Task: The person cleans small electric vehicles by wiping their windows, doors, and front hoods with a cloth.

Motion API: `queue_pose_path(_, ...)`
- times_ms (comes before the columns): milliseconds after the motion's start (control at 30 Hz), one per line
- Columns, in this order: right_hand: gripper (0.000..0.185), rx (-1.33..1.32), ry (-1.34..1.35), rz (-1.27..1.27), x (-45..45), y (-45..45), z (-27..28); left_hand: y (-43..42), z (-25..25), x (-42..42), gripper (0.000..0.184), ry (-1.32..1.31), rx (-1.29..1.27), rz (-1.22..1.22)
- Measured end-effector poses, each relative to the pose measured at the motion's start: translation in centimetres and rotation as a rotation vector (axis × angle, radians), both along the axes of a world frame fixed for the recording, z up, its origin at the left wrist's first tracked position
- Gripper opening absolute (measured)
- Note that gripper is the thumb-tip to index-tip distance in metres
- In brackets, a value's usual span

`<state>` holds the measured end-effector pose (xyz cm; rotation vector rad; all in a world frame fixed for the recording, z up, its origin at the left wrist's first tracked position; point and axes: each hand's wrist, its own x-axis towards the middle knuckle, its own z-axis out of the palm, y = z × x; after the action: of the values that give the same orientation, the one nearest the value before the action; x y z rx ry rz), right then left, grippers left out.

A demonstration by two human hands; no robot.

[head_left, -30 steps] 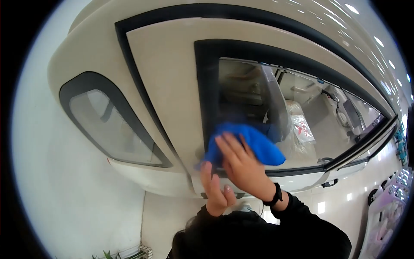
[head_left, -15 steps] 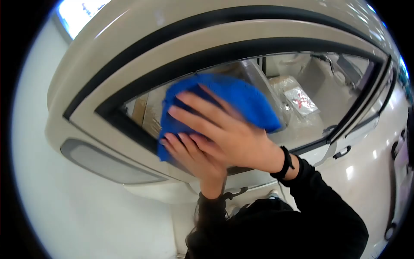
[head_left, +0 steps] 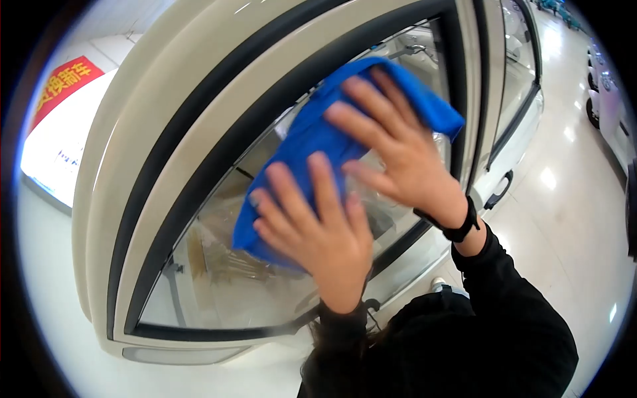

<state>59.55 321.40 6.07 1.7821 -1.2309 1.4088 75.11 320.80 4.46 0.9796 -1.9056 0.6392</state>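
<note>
A blue cloth point(head_left: 302, 136) lies spread against the side window point(head_left: 225, 302) of a beige vehicle. My left hand point(head_left: 318, 229) presses on the cloth's lower part with its fingers spread flat. Higher up and to the right, my right hand point(head_left: 398, 146) also lies flat on the cloth, fingers apart and a little blurred by motion. A black band point(head_left: 464, 222) circles the right wrist. The cloth's right corner reaches near the window's dark frame point(head_left: 458, 79). Parts of the cloth are hidden under both palms.
Behind the glass, plastic-wrapped items point(head_left: 232, 255) show inside the vehicle. A door handle point(head_left: 499, 190) sits to the right on the body. More vehicles point(head_left: 607, 106) line the shiny floor point(head_left: 541, 205) at the far right. At left hangs a lit sign point(head_left: 63, 149) with a red top.
My hands have gone from overlapping to apart on the cloth. The cloth has slid toward the window's right end, and my view has turned.
</note>
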Motion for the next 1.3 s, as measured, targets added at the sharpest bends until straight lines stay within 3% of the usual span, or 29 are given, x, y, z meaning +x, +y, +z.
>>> queue_pose_path(67,0.060,-0.007,-0.055,-0.160,-3.8,0.4,-0.7,0.2,0.3,-3.9,0.054,-0.049,0.006,-0.084)
queue_pose_path(133,0.059,0.005,-0.085,-0.182,-6.4,0.7,-1.6,0.2,0.0,-6.9,0.048,-0.157,-0.010,-0.107)
queue_pose_path(233,0.057,0.058,-0.108,-0.191,-6.2,1.2,-2.9,-0.1,-2.0,-9.0,0.046,-0.087,-0.067,-0.076)
queue_pose_path(400,0.057,0.140,-0.254,-0.168,-4.6,1.7,-10.0,0.3,-6.8,-7.1,0.045,-0.070,-0.065,-0.056)
queue_pose_path(467,0.059,0.199,-0.347,-0.140,-2.6,2.7,-14.1,0.6,-8.1,-4.8,0.047,-0.207,-0.071,-0.075)
queue_pose_path(567,0.056,0.282,-0.398,-0.016,1.1,4.3,-15.1,0.1,-9.3,-0.2,0.050,-0.265,-0.064,-0.104)
queue_pose_path(700,0.042,0.295,-0.207,0.100,4.9,3.5,-10.1,0.1,-8.6,7.1,0.051,-0.209,-0.074,0.032)
queue_pose_path(867,0.047,0.220,0.077,0.223,14.1,1.3,-3.9,-0.1,-8.1,16.8,0.045,-0.022,-0.075,0.215)
queue_pose_path(933,0.048,0.204,0.083,0.270,18.6,0.7,-3.2,-0.2,-8.5,20.4,0.044,0.142,-0.076,0.277)
queue_pose_path(1000,0.047,0.212,0.155,0.432,22.6,0.3,-3.0,0.2,-9.0,23.2,0.042,0.127,-0.066,0.295)
queue_pose_path(1067,0.046,0.212,0.164,0.474,26.3,0.1,-3.9,0.7,-10.7,26.1,0.047,0.230,0.019,0.295)
queue_pose_path(1100,0.044,0.215,0.193,0.525,27.6,-0.1,-4.5,1.3,-11.3,27.0,0.055,0.163,0.114,0.314)
queue_pose_path(1133,0.044,0.217,0.170,0.502,28.6,-0.3,-5.0,0.9,-11.7,27.3,0.055,0.141,0.118,0.290)
queue_pose_path(1233,0.041,0.161,0.317,0.428,29.2,-0.8,-6.9,0.4,-10.2,21.5,0.054,0.217,0.066,0.515)
queue_pose_path(1300,0.042,0.004,0.482,0.375,27.9,-1.3,-7.8,0.3,-9.8,18.5,0.055,0.283,0.028,0.650)
